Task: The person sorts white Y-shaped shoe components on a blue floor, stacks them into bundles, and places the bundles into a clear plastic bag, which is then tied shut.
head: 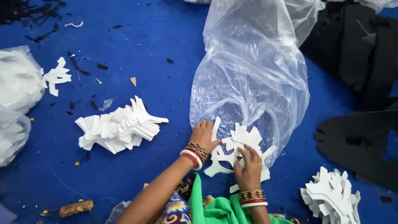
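Blue floor covering (157, 37) all round me, littered with dark offcuts and a few pale scraps. To my left front, a fanned stack of white cut pieces (120, 126), flat, stiff-looking, with forked ends; a smaller lone white cutout (57, 76) lies farther left beside two filled, cloudy plastic bags (16, 99) at the edge of view. Low right, another white stack (331, 197), and behind it black foam-like sheets (360, 141), matte, with shapes cut out of them. Directly ahead, a big clear plastic bag (253, 70), crinkled and glossy, stands slumped with its mouth toward me. My left hand (203, 135) rests at the bag's mouth, fingers curled on the plastic edge, touching the bundle. My right hand (249, 166) grips the bundle of white cutouts (238, 143), fingers spread across the top pieces; the bundle sits at the opening, partly inside the bag. Red and gold bangles on both wrists, green cloth (215, 207) across my lap below
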